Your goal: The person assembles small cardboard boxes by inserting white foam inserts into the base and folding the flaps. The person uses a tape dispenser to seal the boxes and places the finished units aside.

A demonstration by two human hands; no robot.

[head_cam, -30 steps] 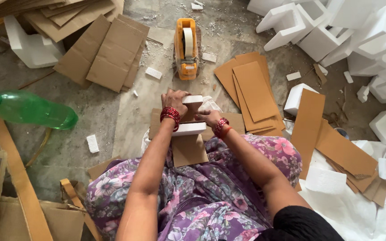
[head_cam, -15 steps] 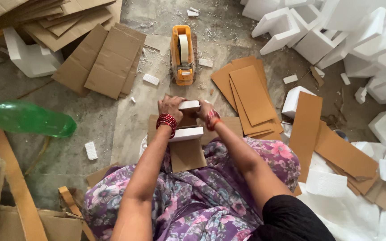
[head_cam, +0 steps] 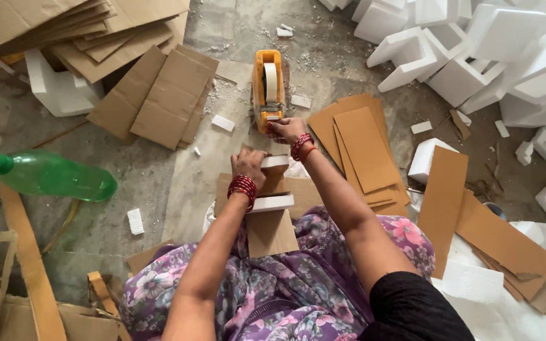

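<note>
The bundle [head_cam: 272, 202], white foam blocks sandwiched with cardboard, lies on the lap just ahead of the floral dress [head_cam: 298, 278], its long axis running away from the body toward the tape dispenser [head_cam: 267, 88]. The left hand [head_cam: 248, 165] rests on its far end, fingers curled down over the top foam block and gripping it. The right hand [head_cam: 287, 128] is stretched past the bundle to the near end of the orange dispenser, fingers closed at its cutter; whether they pinch tape cannot be told. So the dispenser lies straight beyond the bundle, in line with it, and the right hand is the nearer one. Cardboard sheets [head_cam: 364, 148] lie to the right, foam pieces [head_cam: 475, 57] beyond, a green bottle [head_cam: 52, 175] well to the left
</note>
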